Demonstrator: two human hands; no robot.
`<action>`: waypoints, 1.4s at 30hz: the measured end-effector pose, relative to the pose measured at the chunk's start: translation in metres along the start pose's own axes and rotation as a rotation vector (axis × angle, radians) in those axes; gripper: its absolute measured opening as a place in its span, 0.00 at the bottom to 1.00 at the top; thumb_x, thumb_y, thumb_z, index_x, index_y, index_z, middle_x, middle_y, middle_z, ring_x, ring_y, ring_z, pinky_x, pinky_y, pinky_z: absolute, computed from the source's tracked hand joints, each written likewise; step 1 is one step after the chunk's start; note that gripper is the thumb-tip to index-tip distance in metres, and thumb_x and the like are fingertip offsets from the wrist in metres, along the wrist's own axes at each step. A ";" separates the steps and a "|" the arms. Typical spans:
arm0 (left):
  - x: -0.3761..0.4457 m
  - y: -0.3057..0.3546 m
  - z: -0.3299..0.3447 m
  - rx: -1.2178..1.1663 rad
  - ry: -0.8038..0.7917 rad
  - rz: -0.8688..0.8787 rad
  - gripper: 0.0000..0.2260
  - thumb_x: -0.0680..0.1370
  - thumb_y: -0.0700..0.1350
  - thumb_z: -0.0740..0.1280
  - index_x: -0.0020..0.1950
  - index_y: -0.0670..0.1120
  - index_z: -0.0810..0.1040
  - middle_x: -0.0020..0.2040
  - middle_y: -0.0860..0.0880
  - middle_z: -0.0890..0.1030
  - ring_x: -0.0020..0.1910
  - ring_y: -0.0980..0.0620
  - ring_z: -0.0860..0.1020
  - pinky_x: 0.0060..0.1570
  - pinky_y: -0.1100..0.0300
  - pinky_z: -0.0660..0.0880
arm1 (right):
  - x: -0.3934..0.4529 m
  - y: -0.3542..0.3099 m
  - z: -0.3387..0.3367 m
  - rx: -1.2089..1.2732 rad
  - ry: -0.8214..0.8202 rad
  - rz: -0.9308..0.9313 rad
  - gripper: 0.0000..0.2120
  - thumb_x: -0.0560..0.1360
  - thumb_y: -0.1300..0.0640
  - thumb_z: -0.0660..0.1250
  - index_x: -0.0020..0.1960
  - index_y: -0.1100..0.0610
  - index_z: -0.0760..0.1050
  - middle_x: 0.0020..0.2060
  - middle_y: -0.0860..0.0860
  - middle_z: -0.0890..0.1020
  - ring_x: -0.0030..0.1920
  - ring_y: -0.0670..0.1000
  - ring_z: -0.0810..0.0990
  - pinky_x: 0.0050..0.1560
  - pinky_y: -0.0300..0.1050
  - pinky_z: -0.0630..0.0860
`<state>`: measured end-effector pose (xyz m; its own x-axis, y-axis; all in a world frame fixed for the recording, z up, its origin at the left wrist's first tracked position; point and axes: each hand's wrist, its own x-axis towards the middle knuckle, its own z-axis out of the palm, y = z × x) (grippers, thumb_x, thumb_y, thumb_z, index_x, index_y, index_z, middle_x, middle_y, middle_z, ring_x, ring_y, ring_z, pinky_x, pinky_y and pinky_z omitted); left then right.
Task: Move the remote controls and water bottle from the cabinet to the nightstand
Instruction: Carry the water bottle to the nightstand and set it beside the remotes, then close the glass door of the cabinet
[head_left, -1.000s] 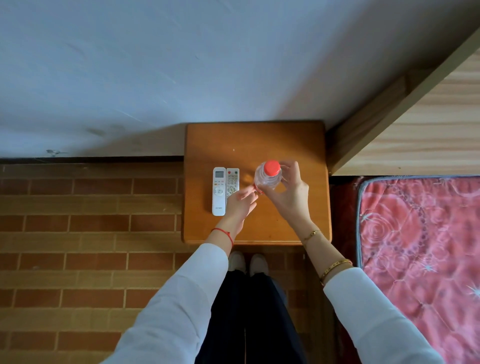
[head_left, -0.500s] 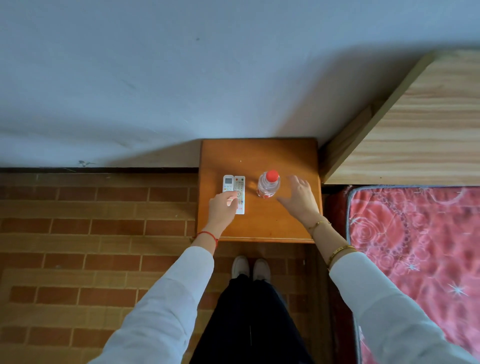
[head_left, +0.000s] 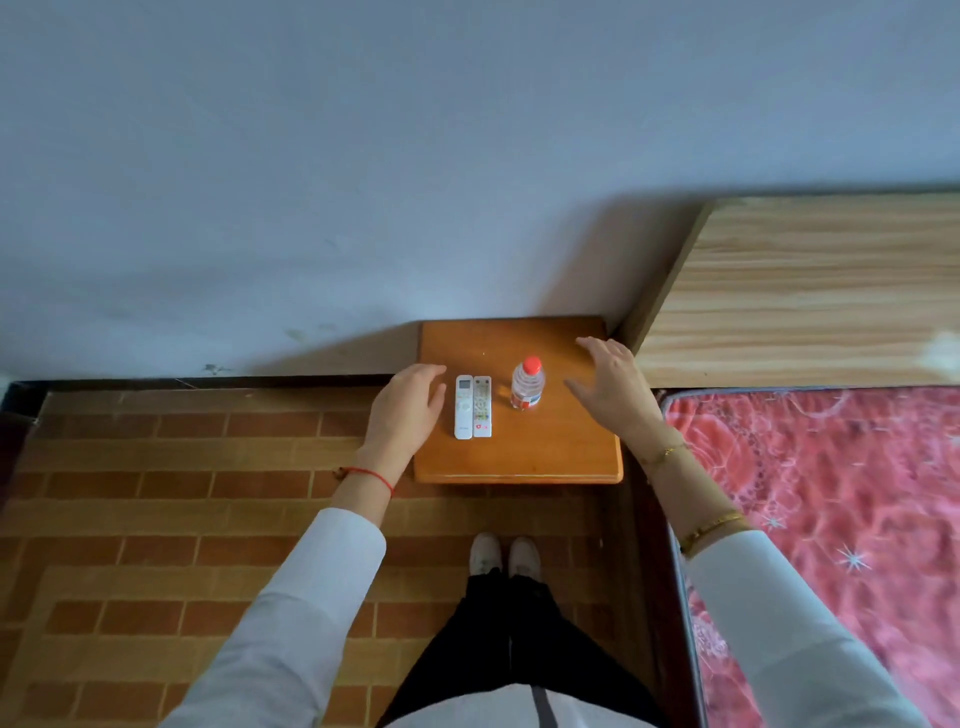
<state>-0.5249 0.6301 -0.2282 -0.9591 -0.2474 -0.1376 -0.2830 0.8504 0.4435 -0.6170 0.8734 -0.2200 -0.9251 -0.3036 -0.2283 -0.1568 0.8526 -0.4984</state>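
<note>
Two white remote controls lie side by side on the orange-brown nightstand (head_left: 545, 457): the larger remote (head_left: 463, 406) on the left, the slimmer remote (head_left: 482, 406) touching its right edge. A clear water bottle (head_left: 528, 384) with a red cap stands upright to their right. My left hand (head_left: 408, 408) hovers at the nightstand's left edge, fingers relaxed, holding nothing. My right hand (head_left: 613, 387) is spread to the right of the bottle, apart from it and empty.
A grey-blue wall (head_left: 363, 182) rises behind the nightstand. A wooden headboard (head_left: 805, 291) and a red patterned mattress (head_left: 831, 493) sit right of it. Brick-patterned floor (head_left: 182, 493) spreads to the left. My feet (head_left: 504, 553) stand just before the nightstand.
My right hand let go of the bottle and drew off to the right. My left hand left the remotes and shifted left. The view pulled back from the nightstand.
</note>
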 end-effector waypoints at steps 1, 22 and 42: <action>-0.005 0.002 -0.008 0.006 0.010 0.017 0.15 0.81 0.44 0.62 0.66 0.45 0.76 0.64 0.46 0.80 0.62 0.47 0.78 0.58 0.54 0.75 | -0.007 -0.005 -0.006 0.002 0.001 0.004 0.29 0.77 0.51 0.66 0.74 0.59 0.63 0.71 0.56 0.69 0.75 0.57 0.60 0.74 0.51 0.58; -0.094 0.001 -0.082 0.024 0.166 0.043 0.17 0.81 0.47 0.62 0.69 0.46 0.74 0.67 0.47 0.78 0.66 0.48 0.76 0.64 0.55 0.73 | -0.081 -0.043 -0.031 0.030 0.084 -0.081 0.26 0.78 0.49 0.64 0.73 0.53 0.64 0.71 0.52 0.70 0.74 0.54 0.63 0.72 0.53 0.64; -0.271 -0.039 -0.113 -0.073 0.451 -0.589 0.17 0.81 0.48 0.61 0.70 0.47 0.73 0.68 0.48 0.76 0.66 0.50 0.75 0.60 0.62 0.70 | -0.079 -0.165 0.003 -0.071 -0.233 -0.643 0.23 0.78 0.49 0.63 0.71 0.53 0.66 0.68 0.52 0.72 0.71 0.54 0.66 0.70 0.49 0.65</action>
<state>-0.2554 0.6118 -0.1080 -0.5540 -0.8325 -0.0007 -0.7358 0.4892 0.4683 -0.5166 0.7554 -0.1226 -0.5432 -0.8355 -0.0831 -0.6798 0.4957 -0.5405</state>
